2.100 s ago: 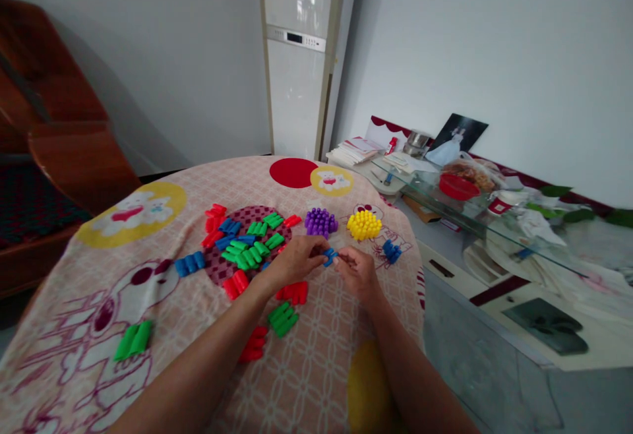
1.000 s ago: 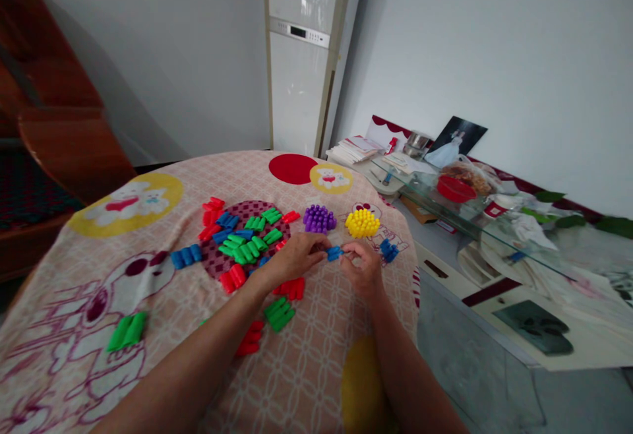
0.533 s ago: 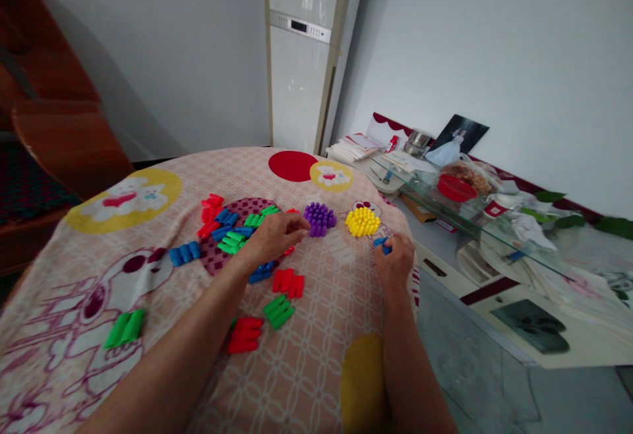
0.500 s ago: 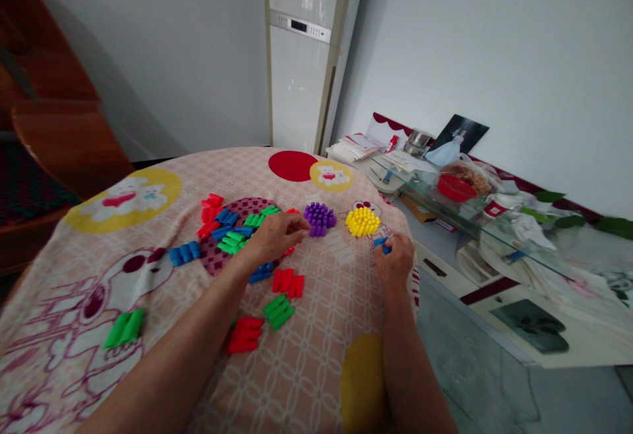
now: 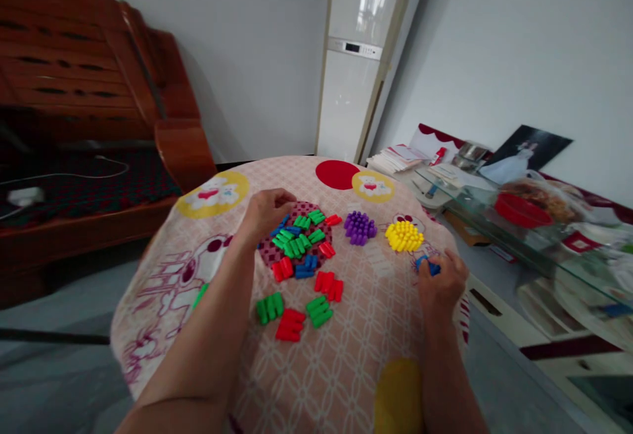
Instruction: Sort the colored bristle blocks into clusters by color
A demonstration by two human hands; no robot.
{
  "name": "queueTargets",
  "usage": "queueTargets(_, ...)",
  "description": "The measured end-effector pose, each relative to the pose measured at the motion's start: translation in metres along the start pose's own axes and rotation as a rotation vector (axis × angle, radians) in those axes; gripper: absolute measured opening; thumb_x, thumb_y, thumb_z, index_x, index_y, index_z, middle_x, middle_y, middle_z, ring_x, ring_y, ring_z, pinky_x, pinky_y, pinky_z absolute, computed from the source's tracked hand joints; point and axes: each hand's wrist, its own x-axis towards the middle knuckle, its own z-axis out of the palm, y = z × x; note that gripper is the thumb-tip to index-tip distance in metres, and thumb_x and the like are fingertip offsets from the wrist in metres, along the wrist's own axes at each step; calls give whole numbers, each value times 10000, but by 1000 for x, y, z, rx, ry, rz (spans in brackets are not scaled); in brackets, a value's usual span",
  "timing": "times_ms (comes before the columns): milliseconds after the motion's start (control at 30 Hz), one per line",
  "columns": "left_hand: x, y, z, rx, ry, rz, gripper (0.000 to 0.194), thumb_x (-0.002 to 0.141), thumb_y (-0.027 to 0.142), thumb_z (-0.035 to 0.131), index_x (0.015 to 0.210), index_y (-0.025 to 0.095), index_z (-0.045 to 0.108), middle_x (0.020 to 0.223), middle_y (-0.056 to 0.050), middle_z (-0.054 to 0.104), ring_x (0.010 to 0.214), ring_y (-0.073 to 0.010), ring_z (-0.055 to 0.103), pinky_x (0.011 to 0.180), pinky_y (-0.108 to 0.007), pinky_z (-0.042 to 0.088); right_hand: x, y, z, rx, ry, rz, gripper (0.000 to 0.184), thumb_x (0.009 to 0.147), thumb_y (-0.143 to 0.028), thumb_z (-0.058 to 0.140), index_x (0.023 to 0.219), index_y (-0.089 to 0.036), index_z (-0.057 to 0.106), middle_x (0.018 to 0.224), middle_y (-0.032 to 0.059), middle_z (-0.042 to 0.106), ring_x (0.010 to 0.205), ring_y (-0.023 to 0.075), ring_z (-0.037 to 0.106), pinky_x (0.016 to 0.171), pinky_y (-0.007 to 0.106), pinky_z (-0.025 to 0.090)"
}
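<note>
On the patterned tablecloth (image 5: 341,328), my left hand (image 5: 267,211) reaches over the far-left side of the loose plastic pieces, with its curved fingers apart. Just below its fingers lie blue pieces (image 5: 281,224), partly hidden by the hand. My right hand (image 5: 444,277) is closed on a blue plastic piece (image 5: 428,265) at the table's right side. A standing cluster of yellow pieces (image 5: 404,236) is just beyond that hand. Left of it stands a cluster of purple pieces (image 5: 360,227). Green pieces (image 5: 297,245) and red pieces (image 5: 329,285) lie scattered between my arms.
A glass-topped cabinet (image 5: 499,236) along the right wall carries papers, a red bowl (image 5: 523,210) and bags. Behind the table stands a tall white air conditioner (image 5: 351,91). A wooden bench (image 5: 182,150) is at the left.
My left hand has moved left, from beside the purple cluster to the blue pieces. My right hand keeps its blue piece near the yellow cluster. The view has turned left.
</note>
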Motion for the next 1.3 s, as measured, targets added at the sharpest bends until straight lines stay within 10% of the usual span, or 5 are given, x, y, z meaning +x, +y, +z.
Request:
queueTargets(200, -1, -48, -34, 59, 201, -252, 316, 755, 244, 556, 983, 125, 740, 830, -81, 756, 691, -173, 675, 676, -254, 497, -5, -37, 2, 174, -28, -183, 79, 872, -243, 564, 830, -196, 613, 899, 99, 696, 901, 230, 646, 870, 396, 518)
queueTargets(533, -1, -49, 30, 400, -10, -120, 311, 831, 194, 569, 1099, 137, 715, 1142, -165, 709, 1099, -285, 639, 947, -348, 467, -12, -45, 7, 221, -98, -226, 101, 896, -242, 562, 838, -186, 623, 821, 81, 696, 811, 217, 651, 800, 352, 532)
queueTargets(733, -3, -52, 37, 503, -77, -103, 381, 887, 277, 552, 1221, 128, 658, 1168, -176, 697, 1126, -310, 626, 951, -376, 462, -15, -48, 10, 245, -127, -214, 119, 893, -244, 549, 823, -185, 626, 788, 72, 694, 775, 209, 650, 767, 340, 516)
queueTargets(1067, -2, -35, 42, 439, -62, -8, 347, 865, 280, 602, 1177, 151, 683, 1044, -147, 723, 956, -294, 660, 805, -382, 491, -15, -60, 9, 222, -199, -210, 170, 896, -201, 498, 773, -188, 613, 718, 47, 650, 711, 181, 608, 689, 290, 468)
queueTargets(1300, -4, 28, 40, 16, -169, 125, 340, 852, 418, 580, 1035, 166, 718, 678, -18, 661, 633, -166, 594, 596, -282, 411, -14, -66, 8, 329, -241, -160, 155, 904, -239, 518, 826, -194, 644, 764, 61, 674, 747, 193, 635, 710, 313, 492)
